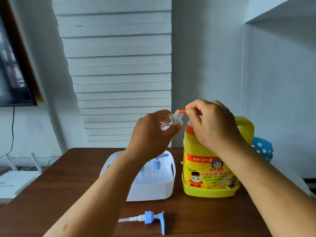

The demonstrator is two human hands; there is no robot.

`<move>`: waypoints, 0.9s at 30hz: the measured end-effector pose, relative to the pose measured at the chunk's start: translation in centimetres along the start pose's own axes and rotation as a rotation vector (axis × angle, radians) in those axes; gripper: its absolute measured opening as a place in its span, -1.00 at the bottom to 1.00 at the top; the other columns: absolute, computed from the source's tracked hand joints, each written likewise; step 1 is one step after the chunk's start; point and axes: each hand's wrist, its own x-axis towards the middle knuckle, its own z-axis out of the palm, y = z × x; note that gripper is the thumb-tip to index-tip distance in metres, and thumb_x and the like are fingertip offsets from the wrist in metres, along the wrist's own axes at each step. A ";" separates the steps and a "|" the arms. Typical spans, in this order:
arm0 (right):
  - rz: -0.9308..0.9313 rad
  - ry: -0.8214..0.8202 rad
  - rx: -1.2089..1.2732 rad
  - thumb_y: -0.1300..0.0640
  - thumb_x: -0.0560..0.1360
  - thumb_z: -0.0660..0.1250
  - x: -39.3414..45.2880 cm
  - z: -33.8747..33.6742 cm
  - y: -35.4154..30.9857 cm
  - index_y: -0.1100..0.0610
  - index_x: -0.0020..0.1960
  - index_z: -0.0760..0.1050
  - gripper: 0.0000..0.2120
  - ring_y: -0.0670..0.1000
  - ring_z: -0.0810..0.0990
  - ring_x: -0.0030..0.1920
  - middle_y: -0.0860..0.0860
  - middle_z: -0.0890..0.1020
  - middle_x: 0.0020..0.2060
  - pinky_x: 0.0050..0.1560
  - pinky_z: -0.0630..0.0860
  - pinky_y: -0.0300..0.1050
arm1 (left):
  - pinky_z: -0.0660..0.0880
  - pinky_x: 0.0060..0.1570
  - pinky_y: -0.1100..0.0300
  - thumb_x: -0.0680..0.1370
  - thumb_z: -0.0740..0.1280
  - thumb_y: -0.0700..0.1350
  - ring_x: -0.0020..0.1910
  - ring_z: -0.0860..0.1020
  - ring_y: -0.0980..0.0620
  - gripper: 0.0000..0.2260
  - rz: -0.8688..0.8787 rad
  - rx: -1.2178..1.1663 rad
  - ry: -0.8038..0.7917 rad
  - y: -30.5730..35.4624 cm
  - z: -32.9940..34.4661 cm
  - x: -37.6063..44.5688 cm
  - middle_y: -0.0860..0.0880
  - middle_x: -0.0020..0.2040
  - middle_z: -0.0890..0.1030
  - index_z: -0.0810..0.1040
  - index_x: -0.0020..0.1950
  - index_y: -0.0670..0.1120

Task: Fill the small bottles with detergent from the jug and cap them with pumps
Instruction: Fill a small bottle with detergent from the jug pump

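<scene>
The left hand (pixel 150 134) is curling its fingers around a small clear bottle (pixel 171 120), holding it tilted in the air with its open threaded neck pointing up and to the right, against the tip of the orange pump spout (pixel 182 111) of the yellow detergent jug (pixel 210 171). The right hand (pixel 213 124) is sitting on top of that pump head, fingers bent over it and thumb and forefinger pinching the spout near its tip. The jug is standing upright on the brown wooden table (pixel 213 218), just right of a white plastic basket (pixel 153 189). Inside the basket, at least 1 clear bottle with a blue pump (pixel 157 165) is standing upright; others behind the left forearm are too hidden to count. A loose blue-and-white pump (pixel 150 218) is lying on its side on the table in front of the basket, its dip tube pointing left. A blue item with white dots (pixel 263 147) is showing behind the jug.
</scene>
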 end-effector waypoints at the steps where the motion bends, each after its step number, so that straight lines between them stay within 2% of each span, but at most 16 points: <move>1: -0.001 0.003 0.001 0.09 0.55 0.21 -0.2 0.2 0.1 0.13 0.01 0.57 -0.80 -0.05 0.38 -0.18 0.11 0.64 -0.13 -0.35 0.22 -0.34 | 0.51 -0.05 0.12 0.48 0.34 0.08 -0.07 0.58 0.05 -0.81 -0.003 0.007 -0.007 -0.2 0.2 0.0 0.08 -0.08 0.65 0.58 0.01 0.03; 4: 0.012 -0.014 0.006 0.10 0.55 0.21 -0.9 0.6 0.1 0.14 0.02 0.57 -0.80 -0.04 0.37 -0.20 0.15 0.62 -0.14 -0.36 0.22 -0.36 | 0.49 -0.12 0.12 0.48 0.33 0.08 -0.11 0.59 0.02 -0.82 -0.012 0.014 -0.021 -0.7 0.6 -0.3 0.05 -0.12 0.66 0.58 -0.04 0.01; 7: 0.002 -0.021 -0.005 0.09 0.55 0.20 -0.7 0.4 0.0 0.12 0.02 0.57 -0.80 -0.05 0.37 -0.19 0.13 0.61 -0.13 -0.34 0.18 -0.43 | 0.48 -0.09 0.15 0.48 0.34 0.07 -0.09 0.58 0.03 -0.83 -0.016 0.001 -0.011 -0.7 0.6 -0.4 0.06 -0.08 0.66 0.58 -0.01 0.04; 11: -0.008 -0.021 -0.036 0.10 0.55 0.20 0.8 -0.4 0.0 0.10 -0.03 0.56 -0.83 -0.01 0.40 -0.19 0.10 0.63 -0.14 -0.33 0.27 -0.26 | 0.48 -0.07 0.15 0.48 0.34 0.07 -0.08 0.59 0.04 -0.82 0.011 -0.027 0.010 0.0 0.0 0.1 0.06 -0.08 0.67 0.58 0.00 0.03; 15: -0.010 -0.005 -0.022 0.08 0.55 0.20 0.6 -0.3 0.0 0.10 0.00 0.56 -0.82 -0.04 0.39 -0.18 0.10 0.63 -0.12 -0.34 0.18 -0.42 | 0.49 -0.07 0.15 0.48 0.34 0.07 -0.07 0.59 0.03 -0.81 0.009 -0.017 0.015 0.1 0.0 0.3 0.04 -0.07 0.67 0.58 0.02 0.02; 19: -0.004 0.009 -0.016 0.06 0.56 0.19 -0.4 0.3 0.1 0.11 0.03 0.56 -0.79 -0.06 0.37 -0.17 0.12 0.63 -0.11 -0.33 0.15 -0.44 | 0.52 -0.03 0.10 0.48 0.34 0.07 -0.06 0.59 0.03 -0.80 -0.003 -0.016 0.006 -0.4 0.5 -0.2 0.04 -0.08 0.67 0.59 0.02 0.01; 22: 0.003 -0.011 -0.019 0.07 0.56 0.19 -0.9 0.5 0.1 0.11 0.05 0.56 -0.78 -0.05 0.36 -0.19 0.14 0.61 -0.13 -0.36 0.19 -0.40 | 0.52 -0.05 0.06 0.48 0.33 0.07 -0.08 0.59 -0.01 -0.81 -0.016 -0.012 -0.004 -0.6 0.8 -0.5 0.02 -0.10 0.67 0.59 -0.01 -0.01; 24: 0.004 -0.025 -0.028 0.07 0.56 0.18 -0.8 0.4 0.0 0.11 0.05 0.56 -0.79 -0.05 0.36 -0.19 0.14 0.61 -0.12 -0.36 0.24 -0.31 | 0.50 -0.07 0.12 0.48 0.33 0.07 -0.07 0.59 0.00 -0.80 -0.016 -0.003 -0.001 -0.5 0.8 -0.6 0.03 -0.07 0.67 0.59 0.01 0.00; 27: 0.004 -0.023 -0.024 0.06 0.56 0.19 0.2 -0.2 0.0 0.09 0.02 0.56 -0.80 0.00 0.45 -0.18 0.11 0.64 -0.12 -0.33 0.27 -0.29 | 0.46 -0.14 0.21 0.48 0.34 0.08 -0.08 0.58 0.03 -0.81 -0.006 -0.032 0.006 0.0 0.3 -0.3 0.06 -0.11 0.64 0.58 0.02 0.02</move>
